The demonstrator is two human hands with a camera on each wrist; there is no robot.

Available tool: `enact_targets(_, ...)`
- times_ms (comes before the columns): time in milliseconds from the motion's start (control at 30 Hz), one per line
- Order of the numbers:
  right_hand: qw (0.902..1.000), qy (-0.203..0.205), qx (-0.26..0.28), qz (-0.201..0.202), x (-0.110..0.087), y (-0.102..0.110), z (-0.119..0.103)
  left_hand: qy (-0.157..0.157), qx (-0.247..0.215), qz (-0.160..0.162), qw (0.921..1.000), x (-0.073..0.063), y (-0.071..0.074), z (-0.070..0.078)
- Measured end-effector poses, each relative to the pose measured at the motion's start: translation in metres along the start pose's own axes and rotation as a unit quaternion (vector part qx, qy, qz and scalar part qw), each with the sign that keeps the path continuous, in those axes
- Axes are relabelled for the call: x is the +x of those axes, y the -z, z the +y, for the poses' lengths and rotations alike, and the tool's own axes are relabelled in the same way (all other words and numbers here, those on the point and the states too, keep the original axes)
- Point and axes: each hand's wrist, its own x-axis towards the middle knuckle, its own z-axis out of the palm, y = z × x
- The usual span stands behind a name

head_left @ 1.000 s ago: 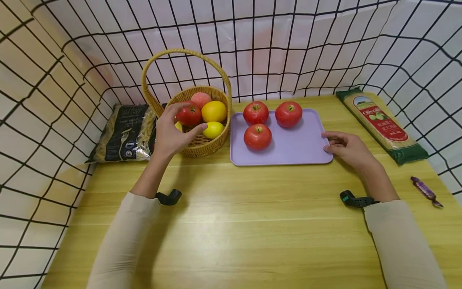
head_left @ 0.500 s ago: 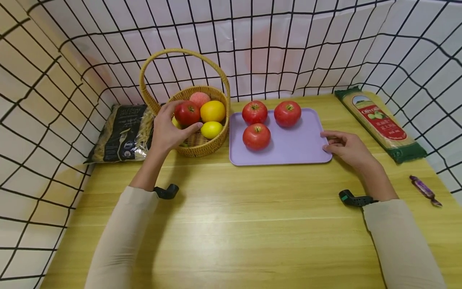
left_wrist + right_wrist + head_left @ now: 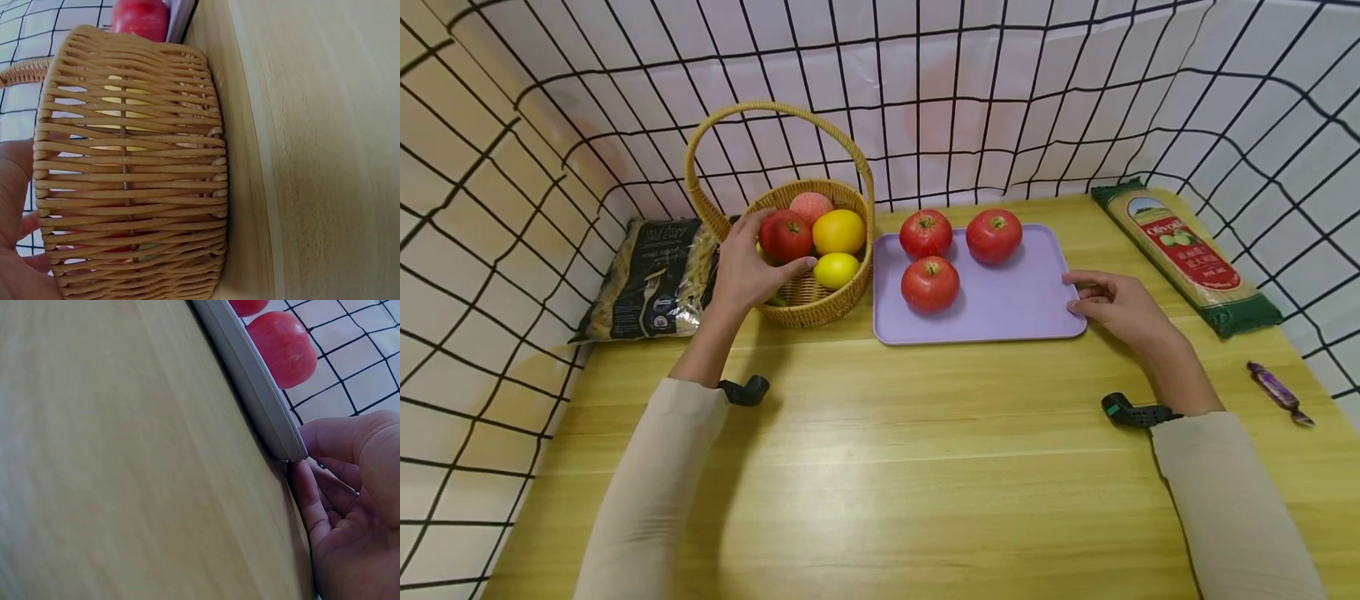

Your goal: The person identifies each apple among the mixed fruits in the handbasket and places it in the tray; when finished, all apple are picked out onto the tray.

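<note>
A wicker basket [image 3: 820,313] with a tall handle holds a red apple [image 3: 787,237], a pinkish peach-like fruit [image 3: 811,206], a large yellow fruit [image 3: 839,232] and a lemon [image 3: 836,271]. My left hand [image 3: 745,265] reaches over the basket's left rim, fingers and thumb curled about the apple. In the left wrist view the wicker wall [image 3: 131,169] mostly hides this grip. A lilac tray [image 3: 1000,312] bears three red apples [image 3: 930,285]. With thumb and fingers, my right hand [image 3: 1120,312] pinches the tray's right edge; the right wrist view shows the rim [image 3: 290,447] between them.
A black pasta bag [image 3: 643,283] lies left of the basket. On the right are a spaghetti packet [image 3: 1187,254] and a purple wrapped candy [image 3: 1279,393]. Black-lined white cloth [image 3: 955,108] surrounds the wooden table [image 3: 887,467] at the back and sides.
My left thumb has drawn in from beside the lemon toward the apple, narrowing the grasp. The right hand stays on the tray's edge. The view has shifted slightly.
</note>
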Motion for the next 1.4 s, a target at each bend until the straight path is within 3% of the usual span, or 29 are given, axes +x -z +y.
enact_targets(467,1.0,0.007,-0.003,0.002,0.001,0.002,0.001,0.009,0.016,-0.02,0.9996,0.018,-0.001,-0.007)
enact_targets(933,1.0,0.005,0.003,0.004,0.001,0.001,0.0,0.035,0.036,-0.07,0.9963,0.036,-0.008,-0.012)
enact_targets(1233,1.0,0.005,0.004,0.001,-0.001,0.001,-0.002,0.036,0.032,-0.073,0.9962,0.035,-0.01,-0.012)
enact_targets(1400,1.0,0.005,0.003,0.0,0.0,0.0,0.001,0.025,0.021,-0.058,0.9978,0.031,-0.01,-0.012)
